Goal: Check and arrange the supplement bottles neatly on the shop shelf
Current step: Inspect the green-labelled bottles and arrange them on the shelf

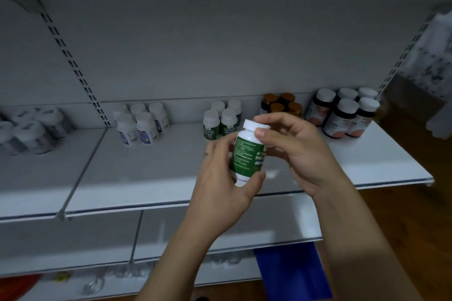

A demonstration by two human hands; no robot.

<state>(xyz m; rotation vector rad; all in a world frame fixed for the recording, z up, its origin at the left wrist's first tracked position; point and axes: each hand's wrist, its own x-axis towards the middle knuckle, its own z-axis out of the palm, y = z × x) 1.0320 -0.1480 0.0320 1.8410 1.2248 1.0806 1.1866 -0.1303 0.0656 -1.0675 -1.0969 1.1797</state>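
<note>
White shelf (146, 173) holds bottle groups along its rear. Green-label bottle (248, 154) sits tilted above the shelf front: left hand (220, 178) curled round its base, right hand (296, 144) pinching the cap (253, 125). A loose pinch could drop it; careless return could topple the matching green-label group (220, 121). Label text is unreadable.

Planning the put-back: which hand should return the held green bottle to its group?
Probably left. The left hand grips the bottle by its body, while the right hand only pinches the cap; the green group stands just behind, slightly left.
</note>
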